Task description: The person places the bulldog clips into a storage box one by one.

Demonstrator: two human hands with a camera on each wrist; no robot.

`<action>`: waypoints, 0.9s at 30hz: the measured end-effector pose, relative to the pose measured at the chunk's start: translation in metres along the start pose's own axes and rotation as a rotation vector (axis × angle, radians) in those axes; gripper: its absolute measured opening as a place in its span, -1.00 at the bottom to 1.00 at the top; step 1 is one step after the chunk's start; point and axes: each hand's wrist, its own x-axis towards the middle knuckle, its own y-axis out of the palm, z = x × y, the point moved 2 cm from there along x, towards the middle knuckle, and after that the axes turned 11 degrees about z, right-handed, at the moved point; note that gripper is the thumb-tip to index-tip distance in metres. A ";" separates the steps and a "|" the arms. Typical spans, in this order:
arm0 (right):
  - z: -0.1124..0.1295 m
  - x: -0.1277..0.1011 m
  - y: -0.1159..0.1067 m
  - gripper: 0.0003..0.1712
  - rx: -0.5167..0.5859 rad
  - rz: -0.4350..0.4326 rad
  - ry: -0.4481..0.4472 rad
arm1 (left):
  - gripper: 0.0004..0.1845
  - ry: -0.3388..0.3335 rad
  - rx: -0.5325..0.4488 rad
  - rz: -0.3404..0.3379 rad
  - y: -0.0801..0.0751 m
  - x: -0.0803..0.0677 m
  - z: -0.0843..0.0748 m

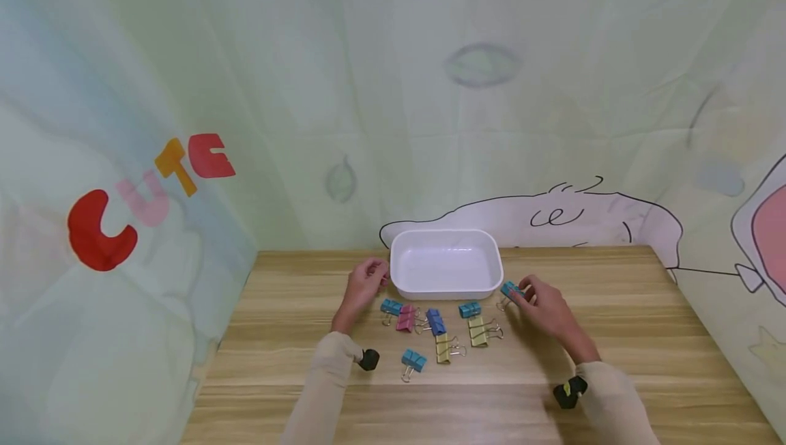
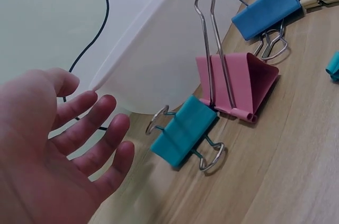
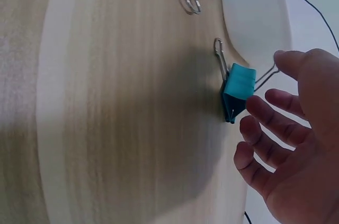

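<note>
My left hand (image 1: pixel 366 282) hovers at the left end of a white plastic tub (image 1: pixel 447 294), its fingers loosely bent with nothing between them. Nearest it on the table are a teal binder clip (image 2: pixel 184 131) and a pink binder clip (image 2: pixel 238 83). Beyond the tub's right corner, my right hand (image 1: pixel 548 307) is at another teal binder clip (image 3: pixel 239 83). Its fingers are spread and relaxed, and the thumb is close to one wire handle of that clip. Whether the thumb touches the wire I cannot tell.
In front of the tub lie a blue binder clip (image 1: pixel 436 322), two yellow binder clips (image 1: pixel 478 332) and more teal clips (image 1: pixel 414 361). All rest on a wooden table (image 1: pixel 295 390). A printed curtain (image 1: pixel 295 179) hangs right behind the tub.
</note>
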 end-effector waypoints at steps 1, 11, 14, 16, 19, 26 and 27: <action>0.000 0.000 0.001 -0.67 -0.008 0.003 0.009 | -0.71 -0.004 0.005 0.000 0.001 0.000 0.000; 0.005 0.001 0.001 -0.75 -0.092 -0.008 -0.006 | -0.71 -0.063 0.064 -0.004 0.004 0.000 0.003; 0.007 0.002 0.001 -0.75 -0.096 -0.001 0.002 | -0.72 -0.070 0.074 -0.009 0.005 0.001 0.005; 0.006 0.003 0.002 -0.76 -0.098 0.009 0.014 | -0.73 -0.067 0.076 -0.010 0.006 0.002 0.006; 0.005 0.004 0.004 -0.76 -0.124 0.017 0.031 | -0.73 -0.065 0.077 -0.008 0.007 0.003 0.007; 0.005 0.007 0.007 -0.74 -0.292 -0.012 0.034 | -0.72 -0.048 0.078 -0.002 0.009 0.003 0.006; 0.006 0.008 0.007 -0.74 -0.311 -0.019 0.028 | -0.72 -0.048 0.074 0.000 0.009 0.003 0.006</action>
